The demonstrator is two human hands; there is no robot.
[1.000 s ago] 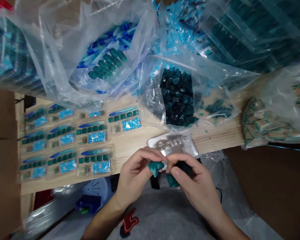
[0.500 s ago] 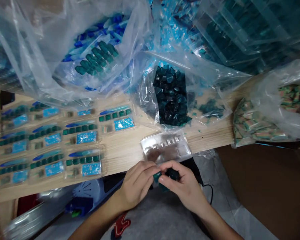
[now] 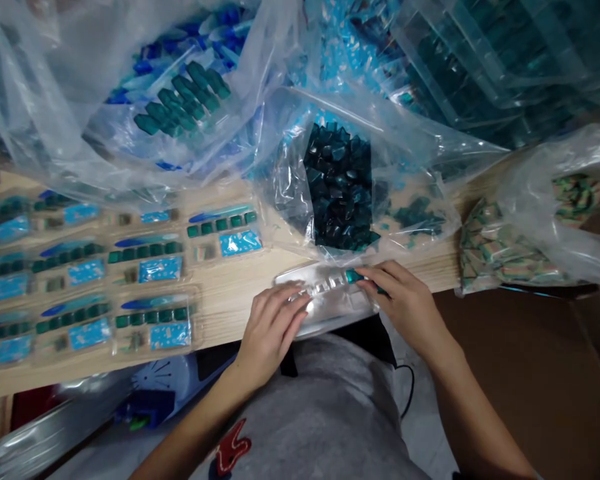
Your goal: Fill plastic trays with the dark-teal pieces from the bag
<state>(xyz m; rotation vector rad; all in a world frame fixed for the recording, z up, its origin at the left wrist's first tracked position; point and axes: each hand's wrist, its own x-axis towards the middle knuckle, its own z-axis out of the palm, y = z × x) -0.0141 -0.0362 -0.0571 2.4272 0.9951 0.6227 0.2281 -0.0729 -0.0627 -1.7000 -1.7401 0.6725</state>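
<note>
A thin black cable [image 3: 413, 385] curves left of a brown box [image 3: 515, 380].

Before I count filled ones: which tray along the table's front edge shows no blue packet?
The silvery tray between the left hand and right hand: none shows in its visible part, whereas the filled trays at left each show a blue packet.

Dim, cool light leaves the worktop [image 3: 225, 303] muted, with white glare on the shiny tray [image 3: 337, 308] and crinkled plastic bag [image 3: 291, 177]. The brown surface [image 3: 510, 380] at lower right sinks into shadow. Detail softens toward the edges, perhaps from the lens.
</note>
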